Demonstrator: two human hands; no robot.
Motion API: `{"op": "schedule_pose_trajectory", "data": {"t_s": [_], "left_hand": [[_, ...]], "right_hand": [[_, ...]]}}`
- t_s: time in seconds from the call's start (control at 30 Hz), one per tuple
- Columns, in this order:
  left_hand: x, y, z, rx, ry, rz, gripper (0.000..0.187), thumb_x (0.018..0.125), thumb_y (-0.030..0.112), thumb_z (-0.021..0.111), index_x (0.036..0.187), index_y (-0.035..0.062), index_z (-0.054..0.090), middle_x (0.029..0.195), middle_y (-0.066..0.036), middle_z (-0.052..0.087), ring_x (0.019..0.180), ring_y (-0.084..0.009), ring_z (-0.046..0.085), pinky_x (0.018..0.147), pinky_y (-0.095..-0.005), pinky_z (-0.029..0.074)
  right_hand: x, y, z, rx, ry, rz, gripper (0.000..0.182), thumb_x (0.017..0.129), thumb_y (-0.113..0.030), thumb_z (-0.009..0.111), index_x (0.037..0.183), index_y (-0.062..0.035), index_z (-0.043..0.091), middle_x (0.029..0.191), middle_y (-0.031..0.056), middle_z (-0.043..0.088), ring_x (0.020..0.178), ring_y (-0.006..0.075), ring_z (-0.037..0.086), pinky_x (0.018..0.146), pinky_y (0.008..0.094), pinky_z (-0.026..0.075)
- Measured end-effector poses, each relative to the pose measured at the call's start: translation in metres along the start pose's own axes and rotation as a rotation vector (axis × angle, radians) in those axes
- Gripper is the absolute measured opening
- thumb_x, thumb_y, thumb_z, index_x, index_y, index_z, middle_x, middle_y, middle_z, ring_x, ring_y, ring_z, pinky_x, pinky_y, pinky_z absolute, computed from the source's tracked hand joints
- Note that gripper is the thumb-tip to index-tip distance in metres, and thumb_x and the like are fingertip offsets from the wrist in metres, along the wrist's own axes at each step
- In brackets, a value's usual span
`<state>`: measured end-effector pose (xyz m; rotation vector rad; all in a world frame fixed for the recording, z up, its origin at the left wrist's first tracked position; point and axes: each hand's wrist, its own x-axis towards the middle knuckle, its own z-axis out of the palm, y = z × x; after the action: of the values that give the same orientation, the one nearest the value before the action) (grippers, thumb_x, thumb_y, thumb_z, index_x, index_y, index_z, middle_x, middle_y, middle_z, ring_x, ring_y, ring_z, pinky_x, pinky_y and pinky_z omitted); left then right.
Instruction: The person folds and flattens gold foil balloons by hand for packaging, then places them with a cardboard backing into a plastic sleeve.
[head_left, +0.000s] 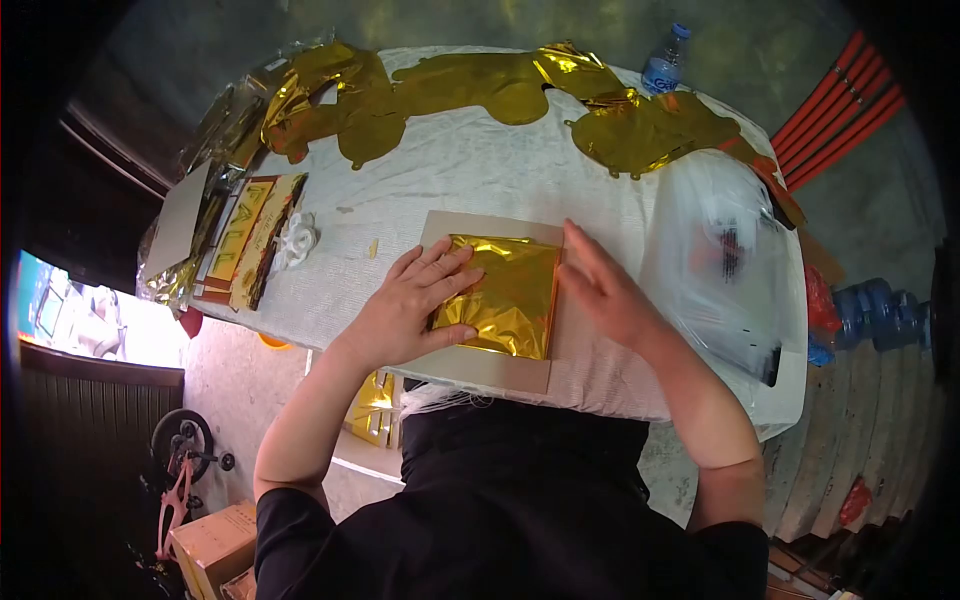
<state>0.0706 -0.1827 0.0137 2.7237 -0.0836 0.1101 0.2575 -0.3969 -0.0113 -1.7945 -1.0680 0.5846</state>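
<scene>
A folded gold foil sheet (512,305) lies as a shiny square on a piece of grey-brown cardboard (500,374) near the front of the table. My left hand (412,305) rests flat on the foil's left side, its fingers spread and the thumb along the lower part. At the right edge of the cardboard, my right hand (606,295) is on its side with the fingers stretched out, fingertips right by the foil's edge. Nothing shows in its grasp.
Gold foil banners (460,85) run along the table's far edge, near a water bottle (665,62). Clear plastic bags (715,260) lie right. Printed packages (245,240) and a white ribbon bundle (297,240) lie left. A cardboard box (215,545) stands on the floor.
</scene>
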Motion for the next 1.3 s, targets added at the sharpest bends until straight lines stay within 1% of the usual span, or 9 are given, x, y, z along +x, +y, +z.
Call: {"op": "schedule_pose_trajectory", "data": {"t_s": [0.1, 0.23, 0.3, 0.5, 0.67, 0.73, 1.0, 1.13, 1.3], "left_hand": [[0.005, 0.003, 0.004, 0.013, 0.017, -0.008, 0.063, 0.081, 0.037, 0.067, 0.136, 0.0133, 0.048, 0.147, -0.011, 0.037, 0.14, -0.0307, 0.026, 0.113, -0.0494, 0.018], [0.016, 0.005, 0.011, 0.016, 0.029, -0.019, 0.062, 0.081, 0.037, 0.067, 0.135, 0.0131, 0.048, 0.147, -0.012, 0.037, 0.14, -0.0309, 0.026, 0.113, -0.0497, 0.018], [0.021, 0.006, 0.015, 0.012, 0.055, -0.017, 0.062, 0.081, 0.038, 0.067, 0.134, 0.0127, 0.049, 0.146, -0.012, 0.037, 0.14, -0.0315, 0.026, 0.113, -0.0498, 0.018], [0.022, 0.006, 0.015, 0.016, 0.069, -0.002, 0.061, 0.08, 0.037, 0.068, 0.133, 0.0121, 0.049, 0.145, -0.013, 0.038, 0.138, -0.0337, 0.028, 0.112, -0.0498, 0.02], [0.021, 0.004, 0.015, -0.012, 0.092, 0.009, 0.059, 0.079, 0.036, 0.069, 0.13, 0.0111, 0.053, 0.143, -0.014, 0.041, 0.137, -0.0345, 0.03, 0.111, -0.0497, 0.022], [0.022, 0.005, 0.011, -0.025, 0.106, 0.013, 0.058, 0.078, 0.035, 0.07, 0.128, 0.0105, 0.055, 0.142, -0.014, 0.042, 0.136, -0.0345, 0.032, 0.111, -0.05, 0.022], [0.093, -0.01, 0.011, -0.162, 0.276, 0.108, 0.018, 0.08, 0.003, 0.062, 0.098, 0.0005, 0.064, 0.096, -0.014, 0.063, 0.093, -0.0302, 0.059, 0.081, -0.035, 0.049], [0.119, -0.014, 0.016, -0.241, 0.183, 0.104, 0.013, 0.079, 0.006, 0.058, 0.089, 0.0008, 0.064, 0.088, -0.014, 0.063, 0.088, -0.0323, 0.059, 0.078, -0.0394, 0.049], [0.125, -0.015, 0.013, -0.258, 0.012, 0.05, 0.009, 0.081, -0.001, 0.058, 0.089, 0.0003, 0.06, 0.087, -0.012, 0.06, 0.081, -0.0253, 0.06, 0.074, -0.0332, 0.049]], "right_hand": [[0.0, -0.007, -0.016, 0.042, 0.053, -0.025, 0.048, 0.098, -0.018, 0.049, 0.141, -0.0014, 0.036, 0.145, 0.0161, 0.037, 0.136, 0.0248, 0.035, 0.108, 0.0328, 0.031], [0.003, -0.003, -0.018, -0.127, 0.175, -0.137, 0.045, 0.097, -0.017, 0.05, 0.137, 0.0004, 0.04, 0.142, 0.0172, 0.041, 0.134, 0.0276, 0.038, 0.109, 0.0336, 0.03], [0.005, 0.002, -0.016, -0.453, 0.181, -0.254, 0.047, 0.094, -0.02, 0.054, 0.136, 0.0006, 0.042, 0.142, 0.0188, 0.041, 0.134, 0.0311, 0.036, 0.11, 0.0381, 0.029], [0.0, -0.008, 0.004, -0.6, -0.006, -0.325, 0.067, 0.087, -0.033, 0.062, 0.136, 0.0062, 0.038, 0.145, 0.0245, 0.032, 0.138, 0.0368, 0.027, 0.113, 0.0468, 0.021], [-0.01, -0.004, 0.018, -0.791, -0.167, -0.272, 0.082, 0.091, -0.05, 0.047, 0.143, 0.008, 0.022, 0.152, 0.0259, 0.015, 0.144, 0.0346, 0.008, 0.116, 0.0452, 0.009], [-0.011, -0.002, 0.02, -0.82, -0.146, -0.293, 0.082, 0.091, -0.05, 0.047, 0.142, 0.0085, 0.022, 0.151, 0.0265, 0.016, 0.143, 0.0356, 0.01, 0.116, 0.0454, 0.009], [-0.011, -0.003, 0.024, -0.852, -0.09, -0.321, 0.08, 0.091, -0.05, 0.047, 0.14, 0.0093, 0.027, 0.148, 0.0283, 0.021, 0.141, 0.0381, 0.017, 0.116, 0.0468, 0.011], [-0.012, -0.003, 0.023, -0.83, -0.084, -0.314, 0.08, 0.091, -0.051, 0.046, 0.14, 0.0091, 0.027, 0.148, 0.0282, 0.022, 0.14, 0.0381, 0.018, 0.116, 0.0475, 0.01], [-0.012, -0.002, 0.025, -0.819, -0.076, -0.31, 0.08, 0.092, -0.052, 0.043, 0.141, 0.0089, 0.026, 0.148, 0.028, 0.022, 0.141, 0.038, 0.018, 0.116, 0.0477, 0.009]]}}
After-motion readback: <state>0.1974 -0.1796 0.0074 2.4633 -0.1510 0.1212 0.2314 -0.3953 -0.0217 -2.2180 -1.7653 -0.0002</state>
